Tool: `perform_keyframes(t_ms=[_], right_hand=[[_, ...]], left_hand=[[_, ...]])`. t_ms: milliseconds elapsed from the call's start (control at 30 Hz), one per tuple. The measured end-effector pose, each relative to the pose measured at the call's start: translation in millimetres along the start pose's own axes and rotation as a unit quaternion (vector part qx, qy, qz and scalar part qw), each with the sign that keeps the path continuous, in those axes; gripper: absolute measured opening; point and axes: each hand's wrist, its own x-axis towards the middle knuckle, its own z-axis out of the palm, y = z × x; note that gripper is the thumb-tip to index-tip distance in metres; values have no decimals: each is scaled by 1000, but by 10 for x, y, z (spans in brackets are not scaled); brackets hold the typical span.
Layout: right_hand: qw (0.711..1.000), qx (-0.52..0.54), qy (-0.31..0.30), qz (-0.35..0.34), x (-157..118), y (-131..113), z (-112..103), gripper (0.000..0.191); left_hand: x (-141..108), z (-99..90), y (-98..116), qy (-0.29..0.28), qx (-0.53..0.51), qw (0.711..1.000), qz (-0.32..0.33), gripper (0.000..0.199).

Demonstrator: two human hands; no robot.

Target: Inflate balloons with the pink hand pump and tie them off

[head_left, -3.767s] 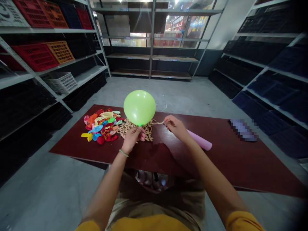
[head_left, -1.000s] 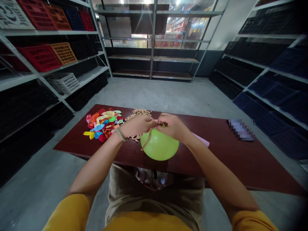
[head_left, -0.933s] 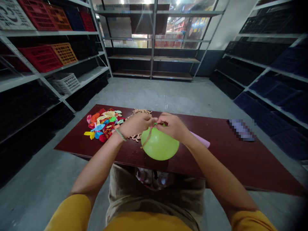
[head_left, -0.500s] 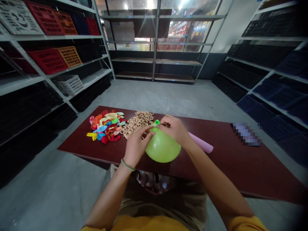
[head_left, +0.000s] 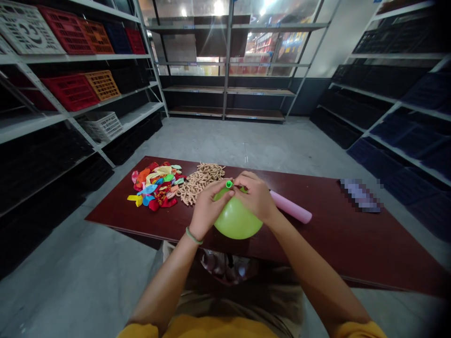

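Observation:
An inflated green balloon (head_left: pixel 238 220) rests at the table's near edge, its rolled neck opening pointing up. My left hand (head_left: pixel 210 206) is closed on the balloon's neck from the left, thumb and fingers pinched. From the right, my right hand (head_left: pixel 255 195) pinches the neck too, its fingertips meeting those of my left hand. Behind my right wrist lies a pink cylinder (head_left: pixel 292 207). Beyond my left hand spreads a pile of tan twisted pieces (head_left: pixel 202 178), and left of it a heap of flat colourful balloons (head_left: pixel 160 185).
The dark red table (head_left: pixel 327 234) bears a pixelated flat item (head_left: pixel 361 195) at its right. Shelves with crates (head_left: pixel 72 91) stand at the left, dark bins (head_left: pixel 405 136) at the right, and a metal rack (head_left: pixel 227 70) at the back.
Both hands have drawn closer together around the neck. My left hand has shifted right, and more of the pink cylinder shows.

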Motion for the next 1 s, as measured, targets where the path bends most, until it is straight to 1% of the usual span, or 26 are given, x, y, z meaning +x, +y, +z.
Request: perform_keyframes(t_ms=[167, 300, 400, 500, 567, 667, 733, 833, 900, 1000], right_hand=[[999, -16, 7, -28, 11, 4, 37, 18], [999, -24, 8, -45, -23, 36, 33, 12], [999, -24, 22, -41, -99, 103, -7, 13], [999, -17, 42, -6, -179, 182, -56, 15], [999, -10, 44, 9, -211, 212, -87, 15], [999, -20, 37, -6, -231, 196, -130, 14], [998, -46, 22, -30, -240, 145, -155, 15], [993, -104, -6, -51, -264, 43, -179, 17], [989, -141, -15, -48, -290, -14, -180, 19], [984, -178, -15, -23, -339, -65, -153, 21]], left_hand=[[55, 145, -76, 63, -117, 988, -73, 25], [92, 191, -114, 93, -215, 965, -117, 26], [88, 158, -114, 92, -287, 944, -136, 27], [58, 77, -102, 52, -316, 937, -142, 24], [29, 7, -90, 21, -312, 939, -146, 21], [-20, -95, -66, -22, -271, 952, -137, 16], [-60, -141, -44, -38, -227, 967, -111, 13], [-134, -173, -8, -46, -161, 984, -67, 13], [-186, -189, 18, -63, -126, 989, -48, 14], [-241, -231, 64, -106, -80, 990, -37, 15]])
